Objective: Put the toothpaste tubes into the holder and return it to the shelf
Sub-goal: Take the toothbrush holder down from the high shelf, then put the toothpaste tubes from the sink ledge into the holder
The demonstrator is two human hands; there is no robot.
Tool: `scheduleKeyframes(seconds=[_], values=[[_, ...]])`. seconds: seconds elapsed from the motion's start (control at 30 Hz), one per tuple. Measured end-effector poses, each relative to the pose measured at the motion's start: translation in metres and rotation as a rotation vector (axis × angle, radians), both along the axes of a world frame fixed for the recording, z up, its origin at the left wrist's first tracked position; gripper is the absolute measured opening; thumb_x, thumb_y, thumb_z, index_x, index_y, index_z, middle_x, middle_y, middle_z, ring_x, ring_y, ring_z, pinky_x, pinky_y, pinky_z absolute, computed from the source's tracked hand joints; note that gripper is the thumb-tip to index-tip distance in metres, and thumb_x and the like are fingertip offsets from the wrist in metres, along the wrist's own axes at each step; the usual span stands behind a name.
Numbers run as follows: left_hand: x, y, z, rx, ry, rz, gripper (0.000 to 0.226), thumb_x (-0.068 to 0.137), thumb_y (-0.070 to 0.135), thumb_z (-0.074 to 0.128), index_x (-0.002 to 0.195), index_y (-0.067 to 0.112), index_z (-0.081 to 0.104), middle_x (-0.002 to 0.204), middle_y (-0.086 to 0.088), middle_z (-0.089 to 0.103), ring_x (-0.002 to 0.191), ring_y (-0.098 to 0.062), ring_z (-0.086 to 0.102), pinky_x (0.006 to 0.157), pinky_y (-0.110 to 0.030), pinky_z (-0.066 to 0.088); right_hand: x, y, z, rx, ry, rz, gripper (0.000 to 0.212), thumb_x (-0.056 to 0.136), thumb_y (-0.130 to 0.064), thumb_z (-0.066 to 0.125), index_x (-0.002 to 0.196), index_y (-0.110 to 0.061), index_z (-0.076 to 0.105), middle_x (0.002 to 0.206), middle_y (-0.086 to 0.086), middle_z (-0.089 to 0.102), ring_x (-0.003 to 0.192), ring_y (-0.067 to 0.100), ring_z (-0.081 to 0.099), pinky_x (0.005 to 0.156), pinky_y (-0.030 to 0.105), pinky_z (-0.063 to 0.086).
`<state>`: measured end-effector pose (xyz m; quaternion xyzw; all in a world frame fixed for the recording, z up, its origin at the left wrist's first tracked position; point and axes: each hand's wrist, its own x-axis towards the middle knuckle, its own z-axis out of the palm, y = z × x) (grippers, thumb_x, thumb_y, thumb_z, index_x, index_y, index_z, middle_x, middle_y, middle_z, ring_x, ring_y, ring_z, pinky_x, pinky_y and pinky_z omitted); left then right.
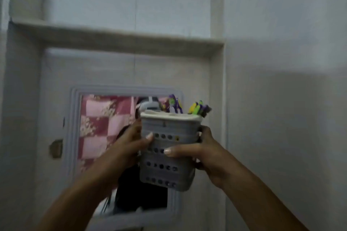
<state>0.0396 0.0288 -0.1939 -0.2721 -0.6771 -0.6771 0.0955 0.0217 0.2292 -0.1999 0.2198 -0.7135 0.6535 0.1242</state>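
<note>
A grey plastic holder [169, 157] with rows of round holes is held up in the air between both hands. My left hand [129, 148] grips its left side, thumb on the front. My right hand [204, 154] grips its right side, thumb across the front. Colourful items [199, 109], purple, yellow and green, stick out of the holder's top; blur keeps me from telling which are toothpaste tubes. The white shelf [120, 37] runs across the wall niche well above the holder.
A wall mirror [75, 122] with a white frame hangs behind the holder and reflects a pink checked cloth. A small brass fitting [56, 148] sits left of the mirror. A plain white wall [281, 80] fills the right side.
</note>
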Motion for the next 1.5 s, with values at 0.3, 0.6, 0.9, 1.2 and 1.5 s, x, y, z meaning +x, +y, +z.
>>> scheduleKeyframes(seconds=[0.3, 0.6, 0.9, 1.2, 1.5], values=[[-0.003, -0.056, -0.223, -0.326, -0.281, 0.096, 0.039, 0.092, 0.018, 0.063, 0.131, 0.019, 0.058, 0.130, 0.006, 0.063, 0.120, -0.005, 0.059, 0.100, -0.026, 0.052, -0.013, 0.022, -0.253, 0.103, -0.189, -0.067, 0.106, 0.038, 0.014, 0.089, 0.127, -0.005, 0.034, 0.114, -0.001, 0.063, 0.099, 0.002, 0.066, 0.074, 0.018, 0.058], [0.031, -0.134, -0.391, -0.350, -0.715, 0.589, 0.020, 0.092, 0.013, 0.060, 0.111, 0.015, 0.065, 0.101, -0.004, 0.070, 0.089, -0.020, 0.066, 0.072, -0.030, 0.051, 0.016, 0.031, -0.431, 0.286, -0.544, 0.002, 0.114, 0.039, -0.028, 0.099, 0.132, -0.027, 0.033, 0.122, 0.000, 0.061, 0.111, -0.004, 0.059, 0.084, 0.010, 0.052], [0.008, -0.128, -0.469, -0.615, -0.690, 0.703, 0.019, 0.085, 0.015, 0.063, 0.101, 0.022, 0.068, 0.094, 0.005, 0.071, 0.084, -0.019, 0.070, 0.075, -0.035, 0.057, 0.000, 0.034, -0.488, 0.447, -0.612, 0.107, 0.100, 0.046, -0.002, 0.091, 0.130, 0.000, 0.037, 0.109, -0.041, 0.060, 0.102, -0.013, 0.059, 0.086, 0.017, 0.054], [-0.117, -0.106, -0.458, -1.648, 0.176, 0.158, 0.046, 0.086, 0.014, 0.063, 0.130, 0.021, 0.057, 0.138, -0.005, 0.058, 0.125, -0.028, 0.054, 0.103, -0.044, 0.045, -0.014, 0.043, -0.504, 0.470, -0.614, 0.144, 0.101, 0.051, 0.005, 0.090, 0.135, 0.000, 0.034, 0.125, -0.011, 0.063, 0.117, 0.007, 0.059, 0.095, 0.022, 0.053], [-0.154, -0.079, -0.456, -1.854, 0.145, -0.138, 0.058, 0.084, 0.022, 0.069, 0.138, 0.015, 0.048, 0.149, -0.011, 0.045, 0.129, -0.030, 0.052, 0.101, -0.042, 0.049, -0.012, 0.040, -0.499, 0.439, -0.628, 0.201, 0.102, 0.053, 0.017, 0.084, 0.134, 0.005, 0.025, 0.118, -0.036, 0.058, 0.112, -0.007, 0.057, 0.090, 0.009, 0.049]])
